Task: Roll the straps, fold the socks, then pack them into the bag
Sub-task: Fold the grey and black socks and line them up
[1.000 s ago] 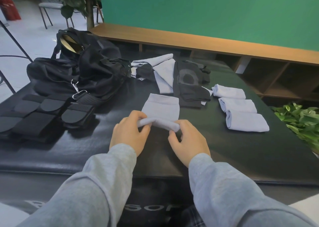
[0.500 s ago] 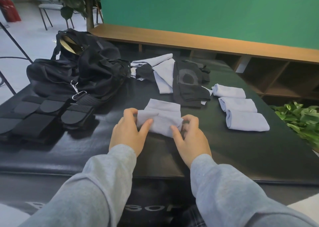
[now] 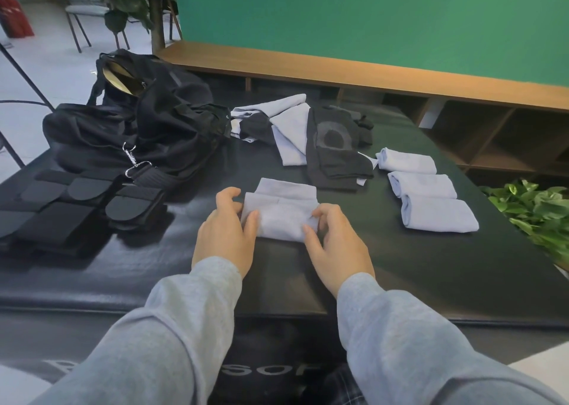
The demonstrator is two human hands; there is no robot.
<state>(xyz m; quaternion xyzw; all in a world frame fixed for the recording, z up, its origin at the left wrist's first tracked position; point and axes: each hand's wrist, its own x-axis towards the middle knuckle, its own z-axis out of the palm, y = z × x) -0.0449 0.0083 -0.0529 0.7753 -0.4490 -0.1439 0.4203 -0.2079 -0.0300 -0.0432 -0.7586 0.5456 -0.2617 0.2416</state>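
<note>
A pale blue sock [image 3: 281, 212] lies folded over on the black mat [image 3: 431, 266] in front of me. My left hand [image 3: 226, 235] grips its left end, thumb on top and fingers curled behind. My right hand [image 3: 334, 239] pinches its right end. Three folded pale socks [image 3: 431, 201] lie in a row at the right. Unfolded pale and black socks [image 3: 292, 130] and black knee sleeves [image 3: 334, 149] lie at the back. The black bag [image 3: 135, 127] sits open at the back left, and black straps [image 3: 80, 207] lie flat in front of it.
A metal clip [image 3: 132, 158] on a bag strap lies over the black straps. A wooden shelf unit [image 3: 462, 121] runs behind the mat below a green wall. A leafy plant [image 3: 535, 213] stands off the mat's right edge. Chairs stand at the far left.
Both hands lifted the sock's near edge and carried it away from me over the rest of the sock. The sock now lies folded and shorter, with the hands farther forward.
</note>
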